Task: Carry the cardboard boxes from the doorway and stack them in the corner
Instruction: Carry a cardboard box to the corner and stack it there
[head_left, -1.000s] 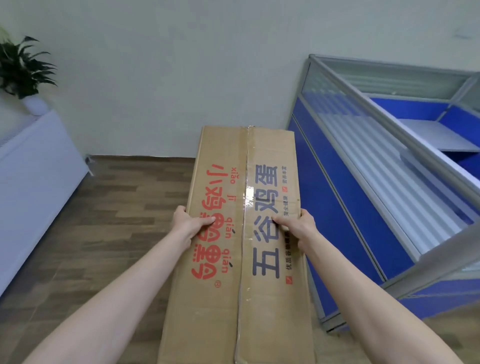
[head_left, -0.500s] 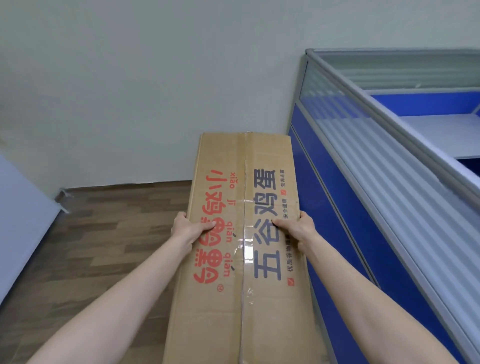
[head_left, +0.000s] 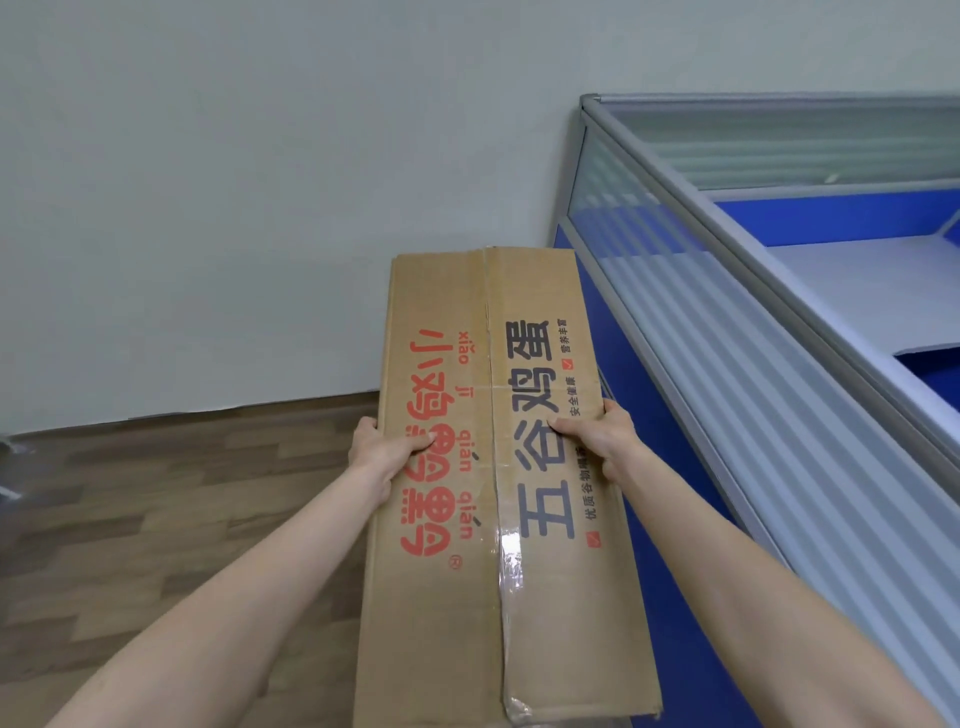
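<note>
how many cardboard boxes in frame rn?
1. The cardboard box is held out in front, left hand and right hand on its sides, beside the blue partition. Others may be out of view.

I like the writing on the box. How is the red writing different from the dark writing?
On the cardboard box, the red writing fills the left flap, and the dark writing fills the right flap. The left hand has its thumb on the red writing; the right hand has its thumb on the dark writing. Small Latin letters run beside the red writing, small characters beside the dark. Both run lengthwise along the taped seam.
</note>
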